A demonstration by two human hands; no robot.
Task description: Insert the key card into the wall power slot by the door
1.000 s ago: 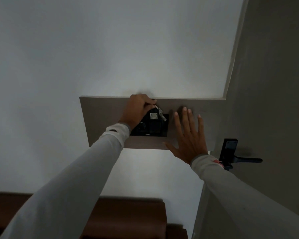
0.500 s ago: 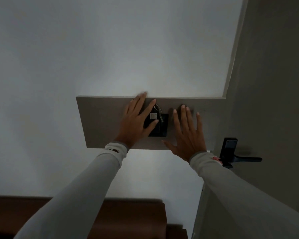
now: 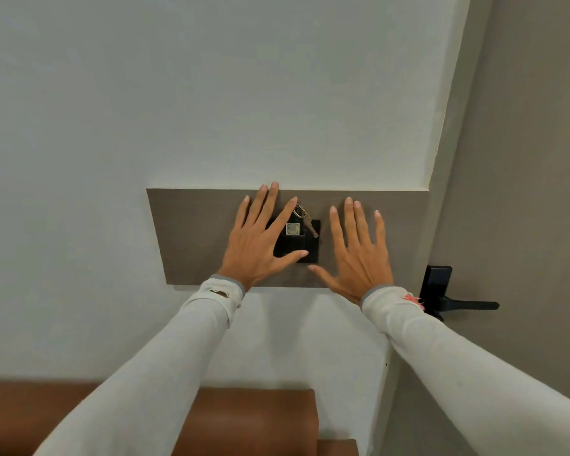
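Both hands are seen spread flat, fingers wide apart, with nothing gripped in either. The left hand is laid over the left part of the black wall power slot, its thumb stretched across the unit's lower edge and its index finger angled up along the unit's left side. The key card (a dark tag with a small pale square on its face) is seated in the slot, framed between that index finger and thumb, just right of the index fingertip. A key ring and a small metal key are hung from the card's top, near the tip of the index finger. The right hand is placed just right of the slot, its thumb pointed toward the unit's lower right corner, on the grey-brown wall panel. A black door handle is seen well right of the right hand's little finger.
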